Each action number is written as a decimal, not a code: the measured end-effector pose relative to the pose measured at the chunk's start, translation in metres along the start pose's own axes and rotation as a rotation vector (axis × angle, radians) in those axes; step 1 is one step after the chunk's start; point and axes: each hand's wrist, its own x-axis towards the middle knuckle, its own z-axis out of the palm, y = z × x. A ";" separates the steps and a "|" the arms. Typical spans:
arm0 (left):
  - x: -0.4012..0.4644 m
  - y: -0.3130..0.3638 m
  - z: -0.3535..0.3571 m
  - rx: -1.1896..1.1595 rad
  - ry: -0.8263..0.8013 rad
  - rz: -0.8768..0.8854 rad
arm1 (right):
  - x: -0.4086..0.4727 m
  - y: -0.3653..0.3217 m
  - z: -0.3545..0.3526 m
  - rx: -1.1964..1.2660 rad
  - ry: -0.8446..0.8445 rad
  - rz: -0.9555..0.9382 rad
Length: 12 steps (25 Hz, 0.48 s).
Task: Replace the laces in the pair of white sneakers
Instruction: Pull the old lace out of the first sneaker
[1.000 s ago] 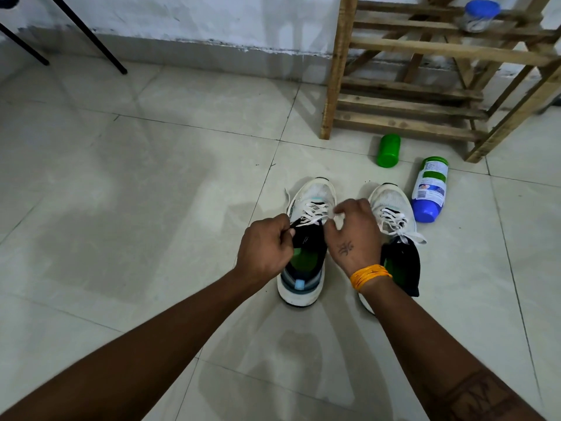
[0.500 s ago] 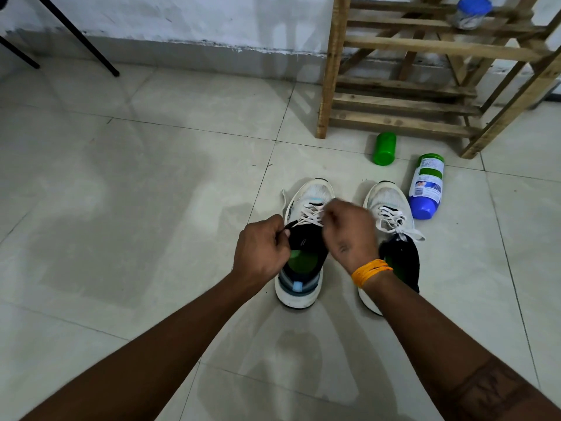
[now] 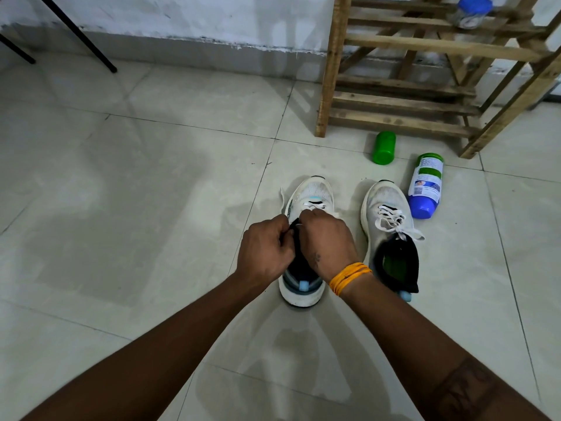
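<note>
Two white sneakers stand side by side on the tiled floor, toes pointing away from me. Over the left sneaker [image 3: 314, 192] both my hands meet at the lacing. My left hand [image 3: 265, 249] is curled and pinches at the shoe's black collar or lace by the top eyelets. My right hand [image 3: 326, 241], with an orange band at the wrist, is curled over the white lace [image 3: 312, 205] and hides most of it. One loose lace end [image 3: 282, 197] trails off the shoe's left side. The right sneaker [image 3: 390, 226] stands untouched, its white lace tied loosely.
A blue and white bottle [image 3: 425, 185] lies just right of the right sneaker. A green container [image 3: 384, 147] lies beyond it. A wooden rack [image 3: 425, 77] stands at the back right, with a blue-lidded jar [image 3: 470, 10] on it. Black stand legs [image 3: 76, 31] are at the back left.
My right hand has slid left and down over the left sneaker's lacing, closing up against my left hand. The sneakers have not moved.
</note>
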 end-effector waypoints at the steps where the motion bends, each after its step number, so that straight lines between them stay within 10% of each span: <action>1: 0.000 -0.001 0.000 -0.017 0.014 -0.040 | 0.002 0.003 0.004 0.067 0.019 0.004; 7: -0.002 0.007 0.008 -0.126 0.020 -0.209 | -0.008 0.000 0.008 1.384 0.323 0.880; 12: -0.002 0.001 0.007 -0.137 0.003 -0.142 | -0.016 0.000 -0.001 0.760 0.316 0.485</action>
